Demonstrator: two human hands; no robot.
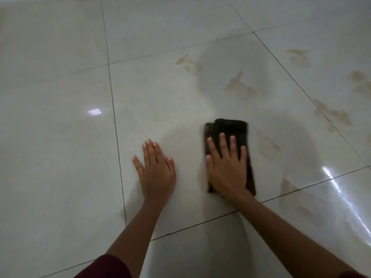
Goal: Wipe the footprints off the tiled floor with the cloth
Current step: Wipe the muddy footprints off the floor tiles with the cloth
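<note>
A dark folded cloth [230,128] lies flat on the glossy white tiled floor [60,117]. My right hand [226,167] presses down on the cloth with fingers spread, covering its near half. My left hand [155,169] rests flat on the bare tile to the left of the cloth, fingers apart, holding nothing. Brown muddy footprints mark the tiles beyond and to the right: one [188,63] far ahead, another [240,86] above the cloth, a faint smear [268,145] just right of the cloth.
More footprints [333,117] run along the right side, with others at the far right [299,57] and a small one [287,186] near a grout line. Dark grout lines cross the floor. Light glare shines at the lower right.
</note>
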